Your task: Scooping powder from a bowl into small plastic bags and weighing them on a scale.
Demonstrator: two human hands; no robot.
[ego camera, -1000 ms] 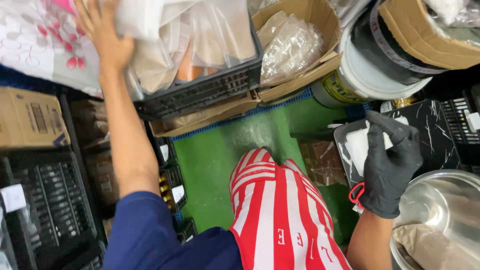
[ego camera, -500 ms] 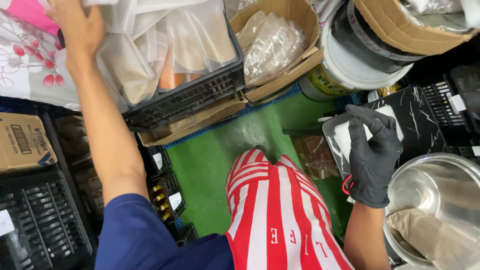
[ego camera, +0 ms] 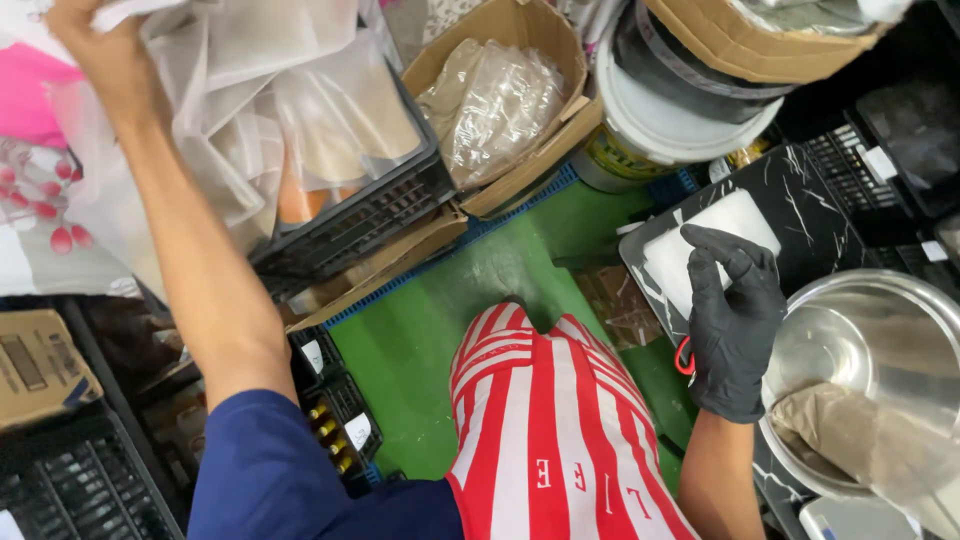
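Green floor strip (ego camera: pixel 450 310) open; black crate (ego camera: pixel 370 215), cardboard box (ego camera: pixel 510 100), white bucket (ego camera: pixel 670 120) crowd it; metal bowl (ego camera: pixel 880 340) probably blocks right.

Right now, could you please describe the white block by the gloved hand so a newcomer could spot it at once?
Start at the big steel bowl on the right and look just left of it to the black marbled board. The white block lies flat on that board, under the fingertips of the right hand in its black glove. It is the only plain white rectangular slab there.
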